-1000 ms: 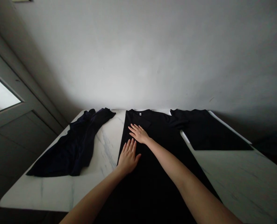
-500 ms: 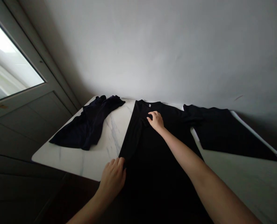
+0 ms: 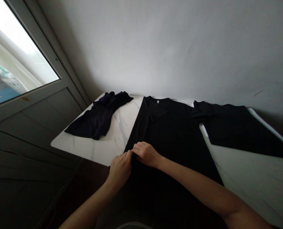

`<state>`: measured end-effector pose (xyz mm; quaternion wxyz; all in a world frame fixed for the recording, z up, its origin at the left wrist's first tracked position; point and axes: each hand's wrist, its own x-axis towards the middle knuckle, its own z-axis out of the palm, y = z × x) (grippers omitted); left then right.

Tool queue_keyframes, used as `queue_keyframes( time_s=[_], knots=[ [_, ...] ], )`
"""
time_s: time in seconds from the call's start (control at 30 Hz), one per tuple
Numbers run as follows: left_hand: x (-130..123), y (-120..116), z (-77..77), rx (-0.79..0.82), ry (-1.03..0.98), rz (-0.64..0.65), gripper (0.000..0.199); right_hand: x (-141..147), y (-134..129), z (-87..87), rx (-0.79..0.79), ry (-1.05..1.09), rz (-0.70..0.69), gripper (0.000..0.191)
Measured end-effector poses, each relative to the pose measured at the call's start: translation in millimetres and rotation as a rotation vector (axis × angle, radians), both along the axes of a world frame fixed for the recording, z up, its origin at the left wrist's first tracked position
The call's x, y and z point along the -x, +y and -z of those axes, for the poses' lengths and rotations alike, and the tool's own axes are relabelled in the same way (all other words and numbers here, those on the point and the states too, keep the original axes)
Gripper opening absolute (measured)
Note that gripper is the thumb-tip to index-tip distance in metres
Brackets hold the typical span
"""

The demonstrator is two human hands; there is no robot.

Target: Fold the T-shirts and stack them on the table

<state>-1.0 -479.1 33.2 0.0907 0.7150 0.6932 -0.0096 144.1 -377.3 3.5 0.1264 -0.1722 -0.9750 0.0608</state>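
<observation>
So far, one sleeve of the black T-shirt [image 3: 172, 127] lies folded inward near the collar, on a white marble table [image 3: 100, 149]. Left hand [image 3: 119, 170] and right hand [image 3: 146, 154] meet at its side edge, fingers curled closed, pinching fabric. Crumpled navy garment [image 3: 98, 116] lies left, flat black garment [image 3: 234, 130] right.

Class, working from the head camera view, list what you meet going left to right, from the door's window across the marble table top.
Glass door pane, crumpled navy garment, black T-shirt, flat black garment.
</observation>
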Motion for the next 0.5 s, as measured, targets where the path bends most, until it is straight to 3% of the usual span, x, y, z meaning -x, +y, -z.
queue_keyframes(
  time_s=[0.1,0.2,0.27,0.4,0.47,0.5],
  knots=[
    [7,-23,-1.5,-0.006,0.012,-0.048,0.025,-5,-6,0.0,-0.050,0.006,-0.003,0.017],
    [17,-52,6.6,-0.088,0.025,-0.052,0.024,-11,-10,0.5,-0.087,0.023,-0.052,0.022],
    [21,-70,16.2,-0.193,0.003,0.067,0.026,-14,-11,1.6,-0.101,0.032,-0.094,0.022],
    [24,-93,35.8,-0.386,-0.172,0.514,0.025,-17,-12,2.9,-0.085,0.039,-0.187,0.019],
    [27,-98,42.4,-0.441,-0.357,0.522,0.020,-20,-14,1.7,-0.054,0.051,-0.219,0.019],
    [30,-98,44.0,-0.474,-0.458,0.432,0.018,-21,-15,0.5,-0.034,0.061,-0.230,0.020]
  ],
)
